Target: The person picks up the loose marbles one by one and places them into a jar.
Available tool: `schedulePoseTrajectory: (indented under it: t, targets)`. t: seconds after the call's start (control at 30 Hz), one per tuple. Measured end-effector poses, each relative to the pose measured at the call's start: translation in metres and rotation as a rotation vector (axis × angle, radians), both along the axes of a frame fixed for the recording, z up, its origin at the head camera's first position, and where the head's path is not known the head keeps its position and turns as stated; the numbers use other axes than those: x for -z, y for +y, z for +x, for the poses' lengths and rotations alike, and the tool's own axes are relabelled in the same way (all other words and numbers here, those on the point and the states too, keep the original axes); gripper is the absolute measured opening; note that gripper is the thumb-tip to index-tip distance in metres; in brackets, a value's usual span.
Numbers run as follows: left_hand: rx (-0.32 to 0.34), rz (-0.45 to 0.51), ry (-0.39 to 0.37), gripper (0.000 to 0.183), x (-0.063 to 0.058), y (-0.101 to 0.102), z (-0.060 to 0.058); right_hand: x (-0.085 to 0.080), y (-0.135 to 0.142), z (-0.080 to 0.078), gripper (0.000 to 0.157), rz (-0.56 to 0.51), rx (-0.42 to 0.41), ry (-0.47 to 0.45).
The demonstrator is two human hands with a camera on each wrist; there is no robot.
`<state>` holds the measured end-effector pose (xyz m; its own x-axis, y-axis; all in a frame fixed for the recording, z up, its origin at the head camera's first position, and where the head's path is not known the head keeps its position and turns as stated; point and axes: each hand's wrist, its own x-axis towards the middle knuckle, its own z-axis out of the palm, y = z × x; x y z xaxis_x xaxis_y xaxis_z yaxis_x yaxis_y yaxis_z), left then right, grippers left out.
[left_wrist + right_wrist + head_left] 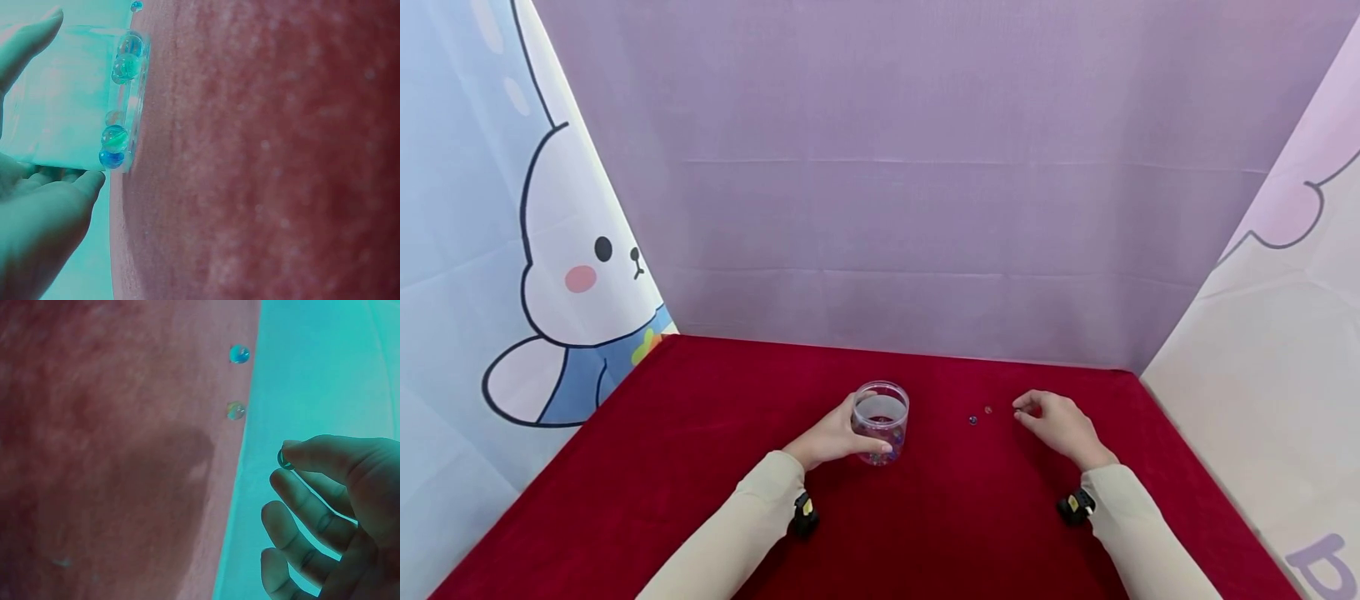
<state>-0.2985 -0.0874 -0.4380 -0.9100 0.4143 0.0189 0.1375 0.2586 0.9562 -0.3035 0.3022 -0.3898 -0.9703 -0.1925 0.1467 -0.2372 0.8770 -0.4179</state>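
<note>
A clear round jar without a lid stands on the red cloth, with several glass marbles on its bottom. My left hand grips the jar round its side, thumb across the front. To the right, my right hand pinches one marble between thumb and fingertips, above the cloth. Between the jar and that hand lie two loose marbles, a bluish one and a reddish one. The right wrist view shows the other fingers loosely bent.
A red cloth covers the table. Behind it hangs a plain purple curtain. Printed fabric walls stand at the left and the right. A small black camera sits on each wrist.
</note>
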Motion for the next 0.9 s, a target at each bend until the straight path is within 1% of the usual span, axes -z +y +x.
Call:
schedulePoseTrajectory:
  t: [0.2,0.37,0.57,0.9]
  targets:
    - [0.000,-0.011,0.001,0.100,0.000,0.001,0.000,-0.006,-0.005,0.004,0.021,-0.018,-0.021,0.039]
    - [0.005,-0.014,-0.009,0.103,0.000,0.001,-0.001,-0.013,-0.011,0.008,0.017,-0.023,-0.045,0.073]
    - [0.004,-0.017,-0.012,0.103,-0.001,0.001,-0.001,-0.020,-0.019,0.011,0.016,-0.028,-0.056,0.085]
    - [0.006,-0.017,-0.016,0.103,-0.001,0.001,-0.001,-0.022,-0.027,0.011,0.016,-0.032,-0.075,0.102]
